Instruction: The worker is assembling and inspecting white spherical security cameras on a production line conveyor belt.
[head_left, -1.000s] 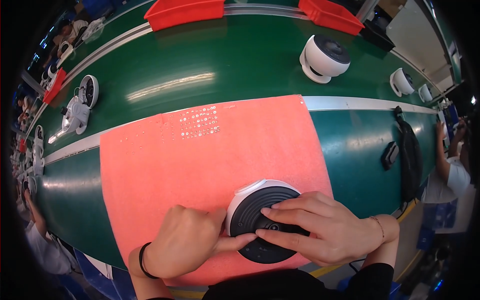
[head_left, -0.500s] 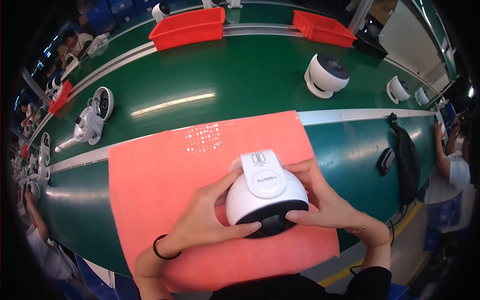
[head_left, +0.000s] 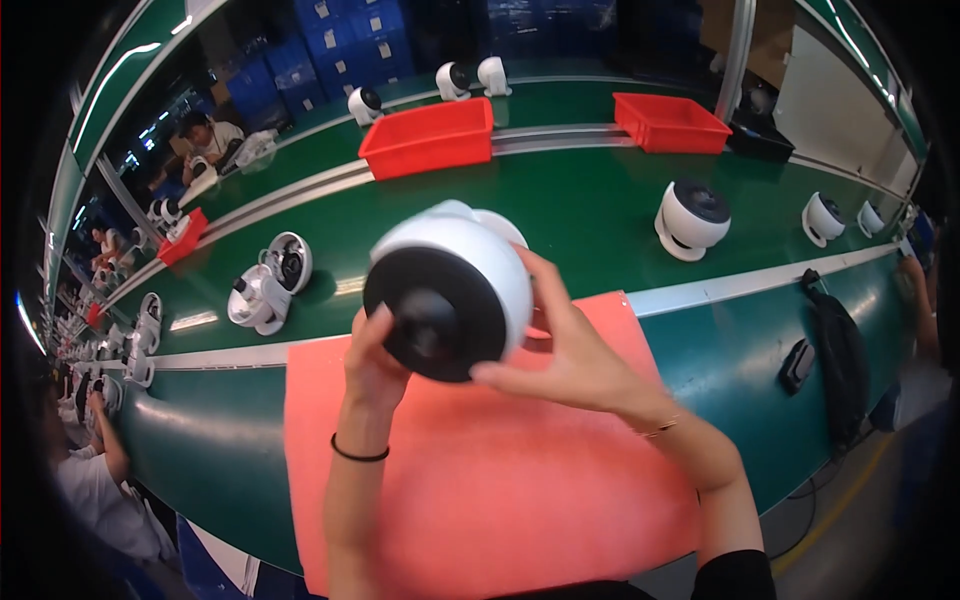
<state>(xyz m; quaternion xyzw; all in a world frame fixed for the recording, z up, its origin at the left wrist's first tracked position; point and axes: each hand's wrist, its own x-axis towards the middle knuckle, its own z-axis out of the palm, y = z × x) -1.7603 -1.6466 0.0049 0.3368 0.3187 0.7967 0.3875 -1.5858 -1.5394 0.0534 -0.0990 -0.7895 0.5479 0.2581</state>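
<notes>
A round white security camera [head_left: 490, 270] with a black lens face is raised above the pink mat [head_left: 520, 440], its lens turned toward me and slightly blurred. My left hand [head_left: 372, 365] grips its lower left side, the thumb on the black face. On the right side, my right hand [head_left: 575, 355] holds the shell, with the thumb at the black rim and the fingers behind. The white base is mostly hidden behind the ball.
Beyond the mat runs a green conveyor belt [head_left: 590, 200] with an opened white camera [head_left: 262, 300] at left and a finished-looking one [head_left: 690, 222] at right. Red bins [head_left: 430, 138] stand farther back. A black pouch [head_left: 840, 350] and a small black object [head_left: 796, 365] lie at right. Other people sit along the line.
Both hands have lifted the camera off the mat and tilted it, so its black face now points at me instead of its base. My view has also tipped upward.
</notes>
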